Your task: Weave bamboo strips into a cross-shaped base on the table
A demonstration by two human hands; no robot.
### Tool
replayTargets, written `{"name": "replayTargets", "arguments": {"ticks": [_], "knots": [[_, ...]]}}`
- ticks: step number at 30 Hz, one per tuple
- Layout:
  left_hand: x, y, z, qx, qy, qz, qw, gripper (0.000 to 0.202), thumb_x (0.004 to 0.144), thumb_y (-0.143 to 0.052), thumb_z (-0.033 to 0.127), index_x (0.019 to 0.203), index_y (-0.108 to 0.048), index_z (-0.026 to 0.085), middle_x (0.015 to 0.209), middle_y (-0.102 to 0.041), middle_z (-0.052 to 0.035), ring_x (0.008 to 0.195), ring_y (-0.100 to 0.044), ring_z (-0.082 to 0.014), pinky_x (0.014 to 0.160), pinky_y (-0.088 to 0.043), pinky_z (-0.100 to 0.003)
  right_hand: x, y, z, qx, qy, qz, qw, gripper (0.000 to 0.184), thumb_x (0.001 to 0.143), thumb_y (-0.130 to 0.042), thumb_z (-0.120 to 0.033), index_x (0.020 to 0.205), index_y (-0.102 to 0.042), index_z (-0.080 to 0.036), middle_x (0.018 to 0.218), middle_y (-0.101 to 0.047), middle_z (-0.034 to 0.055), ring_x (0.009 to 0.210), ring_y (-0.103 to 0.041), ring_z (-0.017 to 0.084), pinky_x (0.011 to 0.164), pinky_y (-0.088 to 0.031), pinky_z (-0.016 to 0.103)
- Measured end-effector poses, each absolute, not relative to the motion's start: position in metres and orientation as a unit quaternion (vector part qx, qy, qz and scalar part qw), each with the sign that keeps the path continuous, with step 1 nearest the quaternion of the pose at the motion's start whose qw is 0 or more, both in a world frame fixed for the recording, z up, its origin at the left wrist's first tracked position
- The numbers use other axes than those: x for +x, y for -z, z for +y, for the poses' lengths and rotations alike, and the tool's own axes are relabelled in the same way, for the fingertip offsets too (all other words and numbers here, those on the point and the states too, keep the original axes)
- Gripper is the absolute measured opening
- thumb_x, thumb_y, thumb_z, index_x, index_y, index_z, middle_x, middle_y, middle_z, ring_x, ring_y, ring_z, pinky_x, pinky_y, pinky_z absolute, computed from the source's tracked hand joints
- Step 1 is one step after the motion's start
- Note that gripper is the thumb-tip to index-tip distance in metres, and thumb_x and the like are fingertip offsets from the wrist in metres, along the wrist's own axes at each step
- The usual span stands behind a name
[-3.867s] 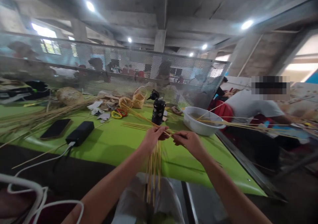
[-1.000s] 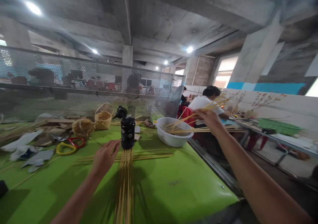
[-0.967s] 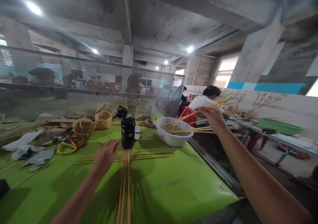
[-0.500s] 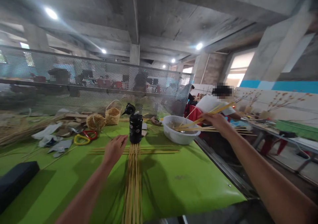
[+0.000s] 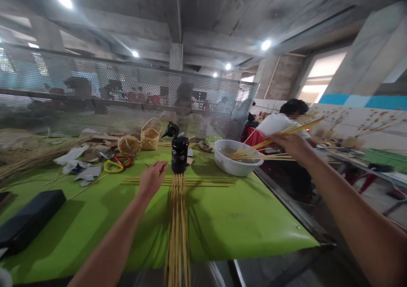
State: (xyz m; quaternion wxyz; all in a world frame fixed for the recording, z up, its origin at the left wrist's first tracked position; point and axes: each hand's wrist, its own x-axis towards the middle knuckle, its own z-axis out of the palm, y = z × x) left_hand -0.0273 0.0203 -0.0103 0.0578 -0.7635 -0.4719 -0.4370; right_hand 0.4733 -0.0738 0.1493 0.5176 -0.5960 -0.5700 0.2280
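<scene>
- Yellow strips are gripped between the bent fingers of the right hand; their lower ends reach into the white basin at the table's right edge.
- Loosely extended and close together, the fingers of the left hand have no object visible in their grasp, just beside the black canister; whether they press on anything beneath cannot be told.
- Lengthwise strips are already laid out, from the canister's base over the near edge of the green table; the canister seems to weigh them down.
- Crosswise strips lie over or under these, nearer than the canister; interlacing is too small to tell.
- Still outside that layout: the held strips, and loose strips jutting from the basin past the right edge.
- Towards the far edge, a handled basket and a round basket look fully shaped.
</scene>
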Motion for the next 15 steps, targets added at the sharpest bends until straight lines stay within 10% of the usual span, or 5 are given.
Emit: {"name": "replayTargets", "arguments": {"ticks": [8, 15], "knots": [[-0.029, 0.009, 0.022, -0.754, 0.437, -0.488, 0.046, 0.033, 0.101, -0.049, 0.037, 0.115, -0.076, 0.023, 0.114, -0.08, -0.0076, 0.096, -0.076, -0.0245, 0.083, -0.056, -0.031, 0.462, -0.157, -0.08, -0.595, -0.123, -0.607, 0.513, 0.027, 0.078, -0.076, -0.064, 0.083, -0.078, -0.037, 0.081, -0.082, -0.0036, 0.1, -0.074, 0.032, 0.105, -0.055, 0.05], [-0.032, 0.012, 0.03, -0.748, 0.449, -0.487, 0.046, 0.036, 0.099, -0.048, 0.041, 0.113, -0.077, 0.025, 0.114, -0.08, -0.0079, 0.094, -0.076, -0.026, 0.08, -0.057, -0.033, 0.472, -0.163, -0.078, -0.632, -0.156, -0.572, 0.499, 0.023, 0.083, -0.08, -0.042, 0.082, -0.079, -0.019, 0.082, -0.081, 0.0081, 0.077, -0.077, 0.025, 0.082, -0.064, 0.039]]}}
